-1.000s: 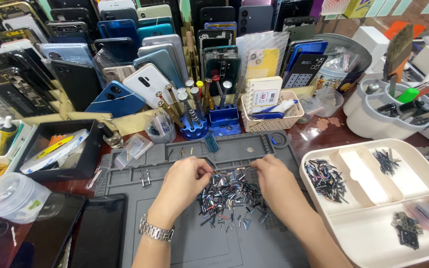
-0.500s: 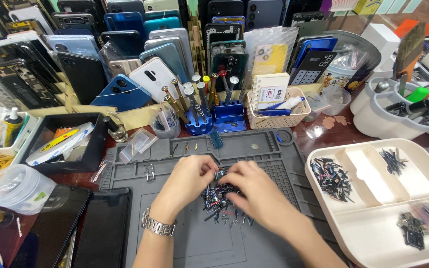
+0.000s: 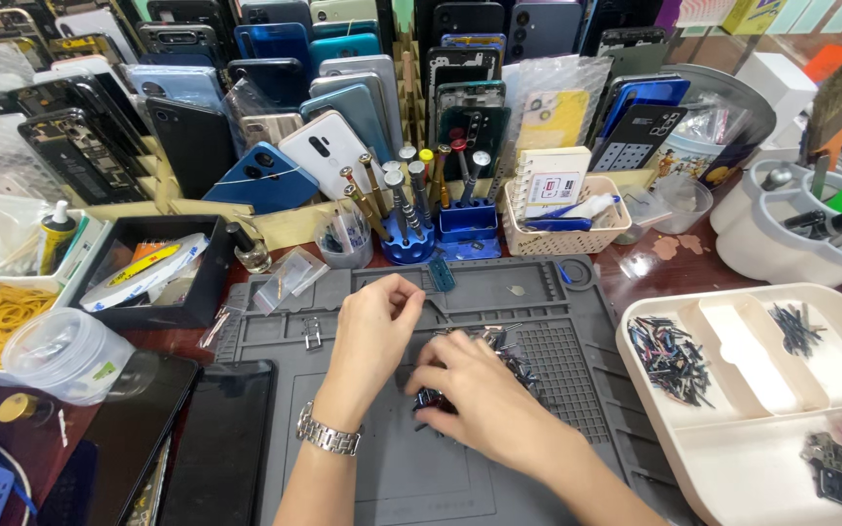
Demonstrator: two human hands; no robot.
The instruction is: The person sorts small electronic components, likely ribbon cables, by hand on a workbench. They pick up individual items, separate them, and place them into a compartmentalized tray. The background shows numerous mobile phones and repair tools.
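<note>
Fingers (image 3: 440, 356) of both hands curl down over a heap of small dark metal parts (image 3: 499, 351).
Left hand (image 3: 374, 331) and right hand (image 3: 475, 385) meet on the grey rubber work mat (image 3: 382, 468); whether any part is pinched is hidden; a white divided tray (image 3: 733, 448) lies just beside.

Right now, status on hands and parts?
Left hand and right hand both on pile of small metal parts, grey mat. Grip unclear. Nothing blocking.

The right hand (image 3: 475, 390) hid much of the pile of small parts (image 3: 499, 353). The tray (image 3: 733, 458) ran off the edge.
</note>
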